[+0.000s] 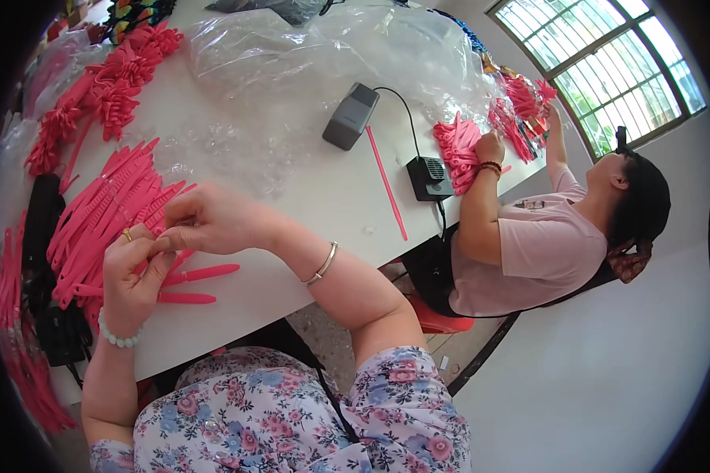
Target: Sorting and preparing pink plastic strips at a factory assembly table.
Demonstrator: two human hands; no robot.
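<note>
Pink strips (102,221) — long, slim, some ridged — lie heaped together.

long pink strips (102,213), some ribbed, loosely heaped, lying slantwise on the white table (331,205)

Our workshop, a shared white table (323,189) before us, heaped pink strips (106,217), clear plastic bags (323,63), a co-worker (536,248) alongside
</note>
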